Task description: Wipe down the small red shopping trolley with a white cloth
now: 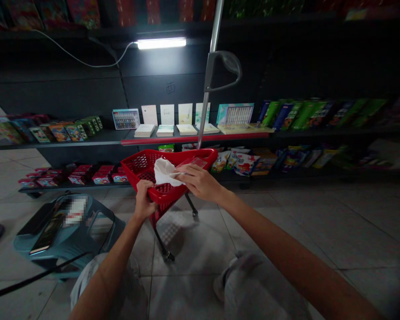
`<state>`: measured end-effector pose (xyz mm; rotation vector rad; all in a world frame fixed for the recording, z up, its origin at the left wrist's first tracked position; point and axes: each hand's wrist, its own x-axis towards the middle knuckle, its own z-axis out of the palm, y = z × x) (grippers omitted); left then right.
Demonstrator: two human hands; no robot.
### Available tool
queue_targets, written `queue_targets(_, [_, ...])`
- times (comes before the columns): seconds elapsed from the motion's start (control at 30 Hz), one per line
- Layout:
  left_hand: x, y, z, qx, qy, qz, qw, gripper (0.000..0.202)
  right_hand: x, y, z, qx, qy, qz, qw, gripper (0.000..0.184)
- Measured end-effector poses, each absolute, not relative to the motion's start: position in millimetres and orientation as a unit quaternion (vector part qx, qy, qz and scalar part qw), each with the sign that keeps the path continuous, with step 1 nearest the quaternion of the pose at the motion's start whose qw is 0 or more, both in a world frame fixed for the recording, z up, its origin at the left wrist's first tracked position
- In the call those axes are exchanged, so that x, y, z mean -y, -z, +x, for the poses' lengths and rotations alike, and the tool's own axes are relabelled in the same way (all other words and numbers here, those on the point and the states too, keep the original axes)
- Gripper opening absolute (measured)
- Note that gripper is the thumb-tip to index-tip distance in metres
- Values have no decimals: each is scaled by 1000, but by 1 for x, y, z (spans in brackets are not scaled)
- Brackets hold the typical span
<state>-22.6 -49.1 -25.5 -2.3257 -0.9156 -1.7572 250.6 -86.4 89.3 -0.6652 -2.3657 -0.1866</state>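
A red shopping basket (138,164) on wheeled legs stands in front of me, with perforated sides. My left hand (144,199) grips its near rim at the left corner, fingers curled over the edge. In my right hand (200,181) is a crumpled white cloth (164,170), pinched in the fingers above the near rim. Whether the cloth touches the rim I cannot tell. A clear, reddish panel (200,162) shows just behind my right fingers. Part of the basket's inside is hidden by the cloth and my right hand.
Behind the basket rises a metal pole (205,106) with a grey looped handle (223,71). Dark shelves hold booklets (167,114), snack bags (243,162) and boxes (82,174). A blue-grey stool (96,202) with a phone (48,233) stands left. A lamp (162,43) lights the shelf.
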Motion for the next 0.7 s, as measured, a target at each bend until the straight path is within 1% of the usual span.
queue_targets(0.1, [48, 22, -22, 303, 585, -751, 36, 30, 69, -86, 272, 879, 78, -302, 361, 43])
queue_targets(0.3, [43, 19, -27, 319, 592, -740, 23, 24, 30, -75, 319, 788, 61, -454, 411, 41])
queue_targets(0.43, [43, 14, -28, 322, 593, -738, 14, 23, 19, -73, 334, 763, 46, -509, 397, 36])
queue_targets(0.57, [45, 8, -27, 338, 588, -735, 3, 23, 17, -78, 332, 754, 50, -534, 379, 36])
queue_targets(0.7, [45, 4, -27, 366, 573, -733, -14, 26, 12, -87, 327, 755, 64, -558, 339, 34])
